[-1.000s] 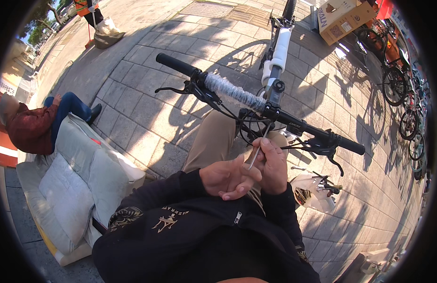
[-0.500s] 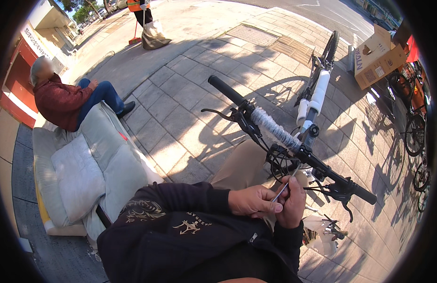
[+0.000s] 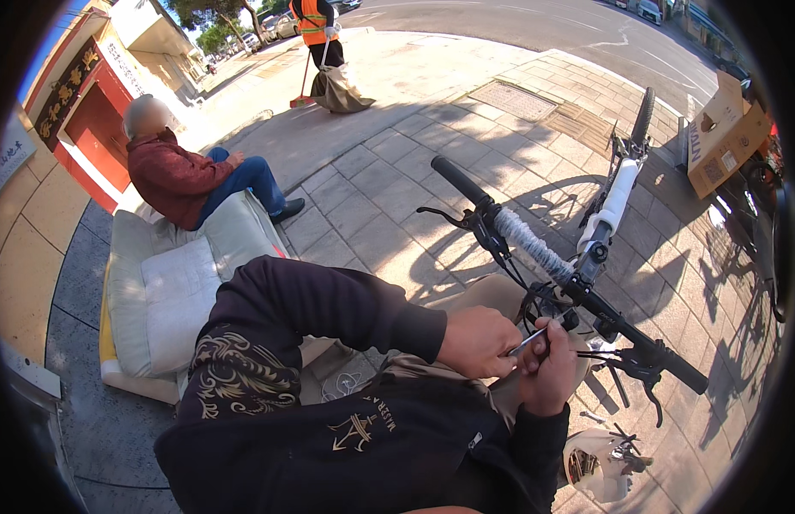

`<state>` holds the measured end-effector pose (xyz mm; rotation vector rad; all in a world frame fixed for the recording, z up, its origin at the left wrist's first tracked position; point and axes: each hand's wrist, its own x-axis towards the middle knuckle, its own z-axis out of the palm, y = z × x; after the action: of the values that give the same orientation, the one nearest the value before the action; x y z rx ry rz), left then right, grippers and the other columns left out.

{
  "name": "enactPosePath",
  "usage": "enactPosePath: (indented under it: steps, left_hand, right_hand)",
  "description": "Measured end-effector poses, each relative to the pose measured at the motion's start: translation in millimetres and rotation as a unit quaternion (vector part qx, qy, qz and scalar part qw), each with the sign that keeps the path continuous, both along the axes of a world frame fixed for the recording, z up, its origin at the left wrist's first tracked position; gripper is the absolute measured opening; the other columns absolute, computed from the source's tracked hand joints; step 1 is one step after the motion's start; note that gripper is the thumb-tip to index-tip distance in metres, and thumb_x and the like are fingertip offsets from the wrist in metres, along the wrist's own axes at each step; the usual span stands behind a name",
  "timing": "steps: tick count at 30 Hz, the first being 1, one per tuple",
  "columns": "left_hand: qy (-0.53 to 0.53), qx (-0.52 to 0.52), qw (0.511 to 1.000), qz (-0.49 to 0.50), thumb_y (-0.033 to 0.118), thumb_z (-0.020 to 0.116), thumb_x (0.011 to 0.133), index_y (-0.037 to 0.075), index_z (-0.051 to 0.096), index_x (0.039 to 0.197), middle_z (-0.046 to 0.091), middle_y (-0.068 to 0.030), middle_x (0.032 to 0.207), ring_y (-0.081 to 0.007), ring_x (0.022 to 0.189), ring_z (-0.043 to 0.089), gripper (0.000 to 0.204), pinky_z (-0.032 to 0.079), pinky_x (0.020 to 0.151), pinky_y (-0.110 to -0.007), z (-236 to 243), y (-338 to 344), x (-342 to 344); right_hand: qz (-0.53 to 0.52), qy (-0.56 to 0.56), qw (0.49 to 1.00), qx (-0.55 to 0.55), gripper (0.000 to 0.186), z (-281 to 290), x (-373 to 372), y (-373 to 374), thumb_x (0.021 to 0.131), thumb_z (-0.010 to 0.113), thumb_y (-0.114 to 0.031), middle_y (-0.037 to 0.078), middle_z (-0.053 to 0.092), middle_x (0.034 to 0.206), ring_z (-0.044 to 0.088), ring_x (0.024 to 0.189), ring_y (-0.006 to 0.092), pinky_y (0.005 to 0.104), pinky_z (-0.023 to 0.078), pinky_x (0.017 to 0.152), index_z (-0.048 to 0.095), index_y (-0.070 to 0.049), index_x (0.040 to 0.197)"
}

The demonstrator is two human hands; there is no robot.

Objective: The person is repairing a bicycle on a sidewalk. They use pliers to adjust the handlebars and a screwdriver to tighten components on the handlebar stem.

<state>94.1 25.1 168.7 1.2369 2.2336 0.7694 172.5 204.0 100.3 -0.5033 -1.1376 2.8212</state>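
Note:
Both of my hands are close together in front of my dark jacket, just beside the handlebar of a bicycle. A thin silver rod-like piece (image 3: 528, 343) spans between them; its exact kind cannot be made out. My left hand (image 3: 476, 341) is closed at its lower end, fingers mostly hidden. At the upper end, my right hand (image 3: 552, 368) is curled round it. The handlebar (image 3: 622, 324) has black grips, brake levers and clear wrapping on one side. Behind it stretches the bicycle frame (image 3: 620, 195), padded in white foam. Black cables loop near my right hand.
A white container (image 3: 596, 490) with tools stands at the lower right. Left of me is a pale cushioned sofa (image 3: 127, 295), with a seated person (image 3: 179, 171) beyond. Someone in an orange vest (image 3: 313, 24) holds a broom and sack. A cardboard box (image 3: 725, 141) stands far right.
The view has shifted, so the scene sits further right and lower. My left elbow is raised further out, and my left hand has turned over the silver piece. Both hands still hold it.

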Motion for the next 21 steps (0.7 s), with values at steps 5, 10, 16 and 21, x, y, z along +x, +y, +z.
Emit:
enactPosePath:
  steps: [5, 10, 16, 21]
  left_hand:
    - [0.031, -0.034, 0.999, 0.005, 0.033, 0.066, 0.097, 0.002, 0.063, 0.083, 0.067, -0.0234, 0.076, -0.0481, 0.075, 0.066, 0.034, 0.051, 0.066, -0.055, 11, 1, 7]
    - [0.010, 0.070, 0.997, 0.042, 0.035, 0.068, 0.100, 0.005, 0.062, 0.082, 0.066, -0.0182, 0.075, -0.0436, 0.071, 0.066, 0.035, 0.051, 0.064, -0.052, -15, -8, 20]
    - [0.108, 0.167, 0.977, 0.070, 0.032, 0.074, 0.098, 0.007, 0.062, 0.080, 0.064, -0.0142, 0.074, -0.0394, 0.068, 0.067, 0.033, 0.050, 0.057, -0.046, -31, -9, 30]
    - [-0.155, 0.224, 0.960, 0.065, 0.023, 0.071, 0.104, 0.004, 0.059, 0.082, 0.058, -0.0133, 0.069, -0.0264, 0.061, 0.055, 0.032, 0.045, 0.058, -0.040, -40, -2, 23]
  right_hand:
    - [0.004, 0.006, 1.000, -0.015, 0.028, 2, 1, 0, 0.113, 0.054, -0.026, -0.002, 0.050, 0.072, 0.043, 0.051, 0.0091, 0.0278, 0.037, 0.047, 0.066, -0.001, 0.110]
    - [0.018, -0.005, 1.000, 0.019, 0.029, -1, 0, 2, 0.113, 0.053, -0.025, 0.000, 0.054, 0.071, 0.047, 0.051, 0.0106, 0.0283, 0.039, 0.046, 0.066, 0.000, 0.108]
    - [0.003, -0.038, 0.998, 0.057, 0.028, 4, 8, 1, 0.112, 0.056, -0.024, 0.001, 0.058, 0.070, 0.050, 0.051, 0.0109, 0.0278, 0.040, 0.047, 0.068, 0.000, 0.105]
    - [0.003, -0.067, 0.992, 0.105, 0.027, 16, 3, 3, 0.111, 0.058, -0.023, 0.001, 0.058, 0.069, 0.050, 0.051, 0.0096, 0.0276, 0.040, 0.049, 0.070, 0.000, 0.103]
